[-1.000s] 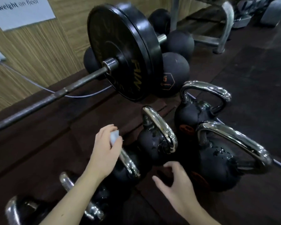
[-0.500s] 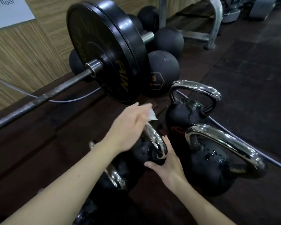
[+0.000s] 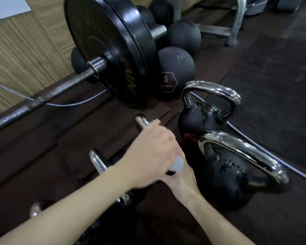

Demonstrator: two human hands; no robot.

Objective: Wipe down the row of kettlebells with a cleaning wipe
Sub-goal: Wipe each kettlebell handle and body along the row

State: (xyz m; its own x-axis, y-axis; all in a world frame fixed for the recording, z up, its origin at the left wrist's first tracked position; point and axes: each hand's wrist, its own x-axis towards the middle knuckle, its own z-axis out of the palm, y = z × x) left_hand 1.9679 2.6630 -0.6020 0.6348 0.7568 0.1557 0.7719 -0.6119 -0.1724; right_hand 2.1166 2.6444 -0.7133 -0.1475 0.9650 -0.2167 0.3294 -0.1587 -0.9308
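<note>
The left hand (image 3: 148, 152) pinched a white cleaning wipe (image 3: 177, 164) over a chrome kettlebell handle (image 3: 142, 121); whether the right hand (image 3: 182, 179) beneath gripped anything was unclear. 2 wet kettlebells (image 3: 224, 175) stood beside them, near 1 barbell (image 3: 42, 101).

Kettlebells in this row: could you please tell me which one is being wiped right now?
The middle black chrome-handled kettlebell, under the left hand holding the white wipe; its neighbours are untouched.
</note>
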